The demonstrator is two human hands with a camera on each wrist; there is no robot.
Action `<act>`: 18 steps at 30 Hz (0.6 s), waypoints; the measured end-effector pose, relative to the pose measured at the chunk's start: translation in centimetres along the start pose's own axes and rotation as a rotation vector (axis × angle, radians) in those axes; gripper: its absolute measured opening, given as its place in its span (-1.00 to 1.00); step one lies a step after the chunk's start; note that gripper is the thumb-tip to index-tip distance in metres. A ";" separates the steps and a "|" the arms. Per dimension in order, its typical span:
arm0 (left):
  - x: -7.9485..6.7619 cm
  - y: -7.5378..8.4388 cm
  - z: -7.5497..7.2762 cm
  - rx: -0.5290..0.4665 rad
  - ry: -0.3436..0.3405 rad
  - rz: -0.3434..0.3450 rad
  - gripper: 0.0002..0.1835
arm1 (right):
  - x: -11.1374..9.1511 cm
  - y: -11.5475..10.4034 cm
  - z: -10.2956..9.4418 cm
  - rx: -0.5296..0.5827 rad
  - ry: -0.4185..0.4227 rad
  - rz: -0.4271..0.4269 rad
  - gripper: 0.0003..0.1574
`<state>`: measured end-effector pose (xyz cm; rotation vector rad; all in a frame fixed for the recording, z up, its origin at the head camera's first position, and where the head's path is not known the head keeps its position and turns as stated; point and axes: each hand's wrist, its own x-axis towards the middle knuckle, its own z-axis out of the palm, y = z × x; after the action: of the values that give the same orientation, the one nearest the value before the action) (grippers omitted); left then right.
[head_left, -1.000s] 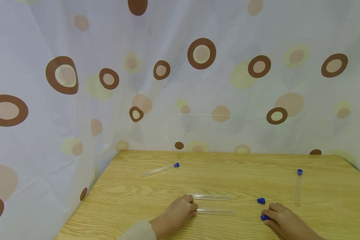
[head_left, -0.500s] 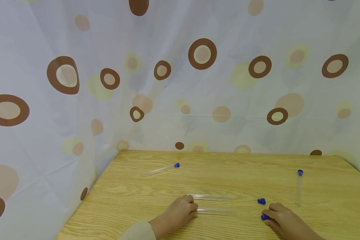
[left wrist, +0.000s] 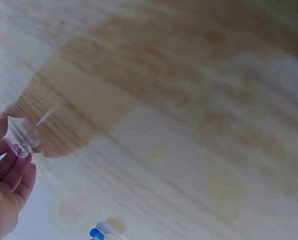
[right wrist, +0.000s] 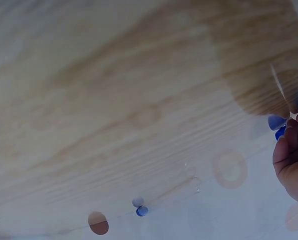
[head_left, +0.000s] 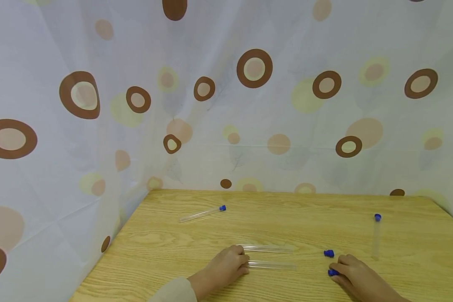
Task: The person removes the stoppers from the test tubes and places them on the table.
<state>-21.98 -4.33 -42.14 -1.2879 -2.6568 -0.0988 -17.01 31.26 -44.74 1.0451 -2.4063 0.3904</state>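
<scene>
My left hand [head_left: 226, 266] grips the left end of a clear test tube [head_left: 273, 265] low over the wooden table. A second clear tube [head_left: 268, 248] lies just beyond it, parallel, its left end hidden behind the fingers. In the left wrist view, thumb and fingers of the left hand [left wrist: 9, 185] pinch around a clear tube end [left wrist: 23, 150]. My right hand [head_left: 356, 277] pinches a blue stopper [head_left: 332, 272] between thumb and fingers, to the right of the held tube's far end. Another blue stopper [head_left: 329, 253] lies on the table just beyond that hand.
One test tube with a blue stopper [head_left: 222, 208] lies slanted at the back left of the table [head_left: 287, 214]. Far right, another tube, also stoppered [head_left: 378, 217], points away from me. A patterned curtain [head_left: 219, 163] stands behind the table and along its left side.
In the head view the lower tube and the pinched stopper have shifted up very slightly. Both hands stay practically where they were, and the other tubes and stoppers lie as before.
</scene>
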 end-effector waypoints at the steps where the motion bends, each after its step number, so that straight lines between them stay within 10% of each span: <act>1: 0.0 0.0 0.0 -0.001 0.001 0.002 -0.84 | 0.0 0.0 0.0 0.004 -0.004 0.003 -0.89; 18: -0.2 -0.2 0.0 -0.017 0.002 -0.014 -0.82 | 0.3 0.2 -0.2 -0.014 -0.091 0.045 -0.86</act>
<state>-22.00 -4.59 -42.15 -1.2740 -2.6690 -0.1252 -17.28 31.29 -44.45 1.0241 -2.5134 0.3478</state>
